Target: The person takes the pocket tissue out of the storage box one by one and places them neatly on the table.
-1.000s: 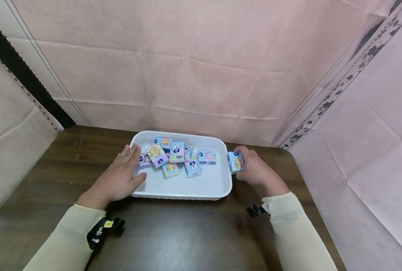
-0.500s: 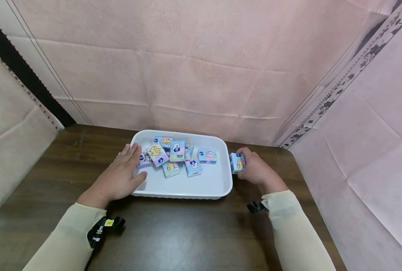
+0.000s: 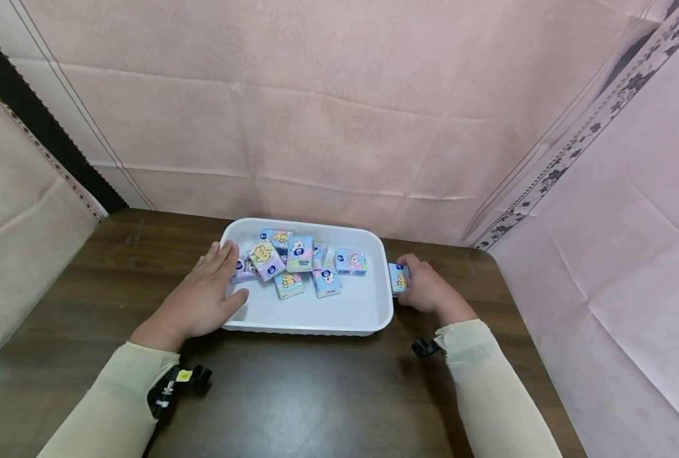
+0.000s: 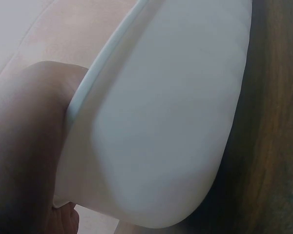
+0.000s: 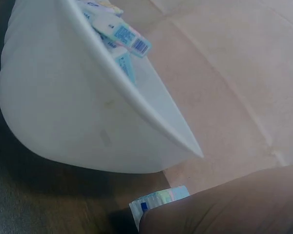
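A white plastic tray stands toward the back of the table. Several small pastel tissue packs with cartoon prints lie in it, one of them a lilac pack on top of the pile at the left. My left hand rests on the tray's left rim, fingers straight and thumb over the inside. Outside the right end, my right hand holds a blue tissue pack low beside the tray wall. In the right wrist view, that tissue pack is partly hidden by the hand.
The brown wooden table stretches in front of the tray. Pale pink cloth hangs close behind it, with more cloth at both sides. A pink tissue pack lies apart from the pile, nearest the tray's right end.
My right hand has moved slightly away from the rim and then down with the blue tissue pack. The left hand and the packs in the tray stay as they were.
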{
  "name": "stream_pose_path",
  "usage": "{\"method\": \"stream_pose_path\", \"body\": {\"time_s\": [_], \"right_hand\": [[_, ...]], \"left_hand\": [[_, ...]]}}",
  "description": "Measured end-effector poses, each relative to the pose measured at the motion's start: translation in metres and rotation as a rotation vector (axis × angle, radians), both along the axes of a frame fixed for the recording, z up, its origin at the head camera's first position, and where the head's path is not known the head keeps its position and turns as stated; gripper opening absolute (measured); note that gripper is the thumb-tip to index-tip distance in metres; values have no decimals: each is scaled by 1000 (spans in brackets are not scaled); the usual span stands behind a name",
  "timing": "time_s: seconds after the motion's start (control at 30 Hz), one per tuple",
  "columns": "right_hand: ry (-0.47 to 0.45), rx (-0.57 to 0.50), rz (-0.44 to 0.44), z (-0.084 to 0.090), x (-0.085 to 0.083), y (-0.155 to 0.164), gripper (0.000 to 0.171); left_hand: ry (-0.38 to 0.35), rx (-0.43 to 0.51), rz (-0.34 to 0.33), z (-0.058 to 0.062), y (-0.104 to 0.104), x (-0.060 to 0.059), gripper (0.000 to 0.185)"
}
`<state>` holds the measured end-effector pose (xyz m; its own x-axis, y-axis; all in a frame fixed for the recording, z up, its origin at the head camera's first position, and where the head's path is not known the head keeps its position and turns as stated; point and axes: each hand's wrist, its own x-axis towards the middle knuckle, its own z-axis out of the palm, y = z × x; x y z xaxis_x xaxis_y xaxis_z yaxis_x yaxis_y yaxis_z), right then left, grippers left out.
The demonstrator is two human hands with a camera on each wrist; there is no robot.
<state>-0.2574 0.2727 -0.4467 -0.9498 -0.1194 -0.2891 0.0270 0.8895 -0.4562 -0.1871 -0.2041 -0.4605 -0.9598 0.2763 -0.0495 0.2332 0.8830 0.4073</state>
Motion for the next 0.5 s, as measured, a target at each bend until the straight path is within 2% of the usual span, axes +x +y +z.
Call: {"method": "stream_pose_path", "body": {"time_s": [0.5], "right_hand": [[-21,15,-10,-4,-7,-3,87]], "left_hand": [[3,4,-6,0,-1,0,97]]}}
